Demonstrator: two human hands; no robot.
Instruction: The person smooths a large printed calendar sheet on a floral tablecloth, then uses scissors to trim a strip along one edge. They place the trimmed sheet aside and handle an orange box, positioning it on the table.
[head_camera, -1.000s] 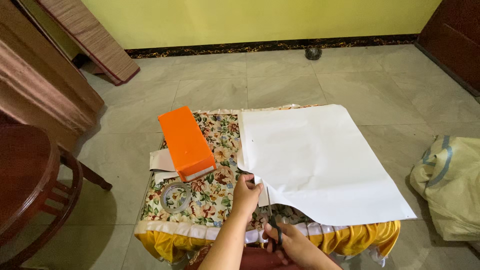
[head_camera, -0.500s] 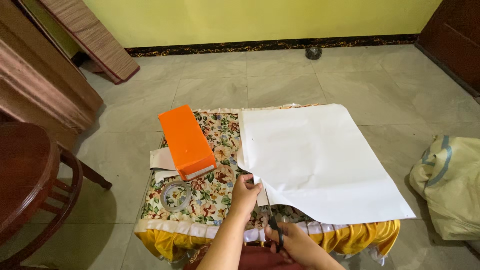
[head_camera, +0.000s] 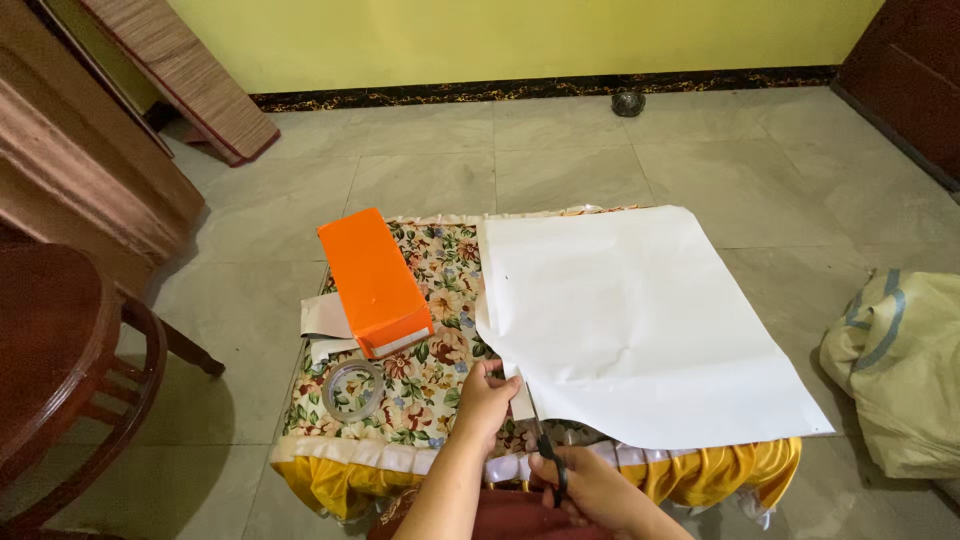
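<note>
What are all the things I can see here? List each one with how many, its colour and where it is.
Paper sheet: one, white, spread over the right side of the low table.
Scissors: one pair, dark, at the sheet's near edge.
Box: one, orange, on the table's left part.
Tape roll: one, clear, near the table's left front corner.
Paper scraps: a few, pale, beside the box.
Tablecloth: one, floral with a yellow skirt, covering the table.
Chair: one, dark wood, far left.
Sack: one, cream with blue-grey stripes, on the floor at right.
Left hand: holds the sheet's edge.
Right hand: grips the scissors.
</note>
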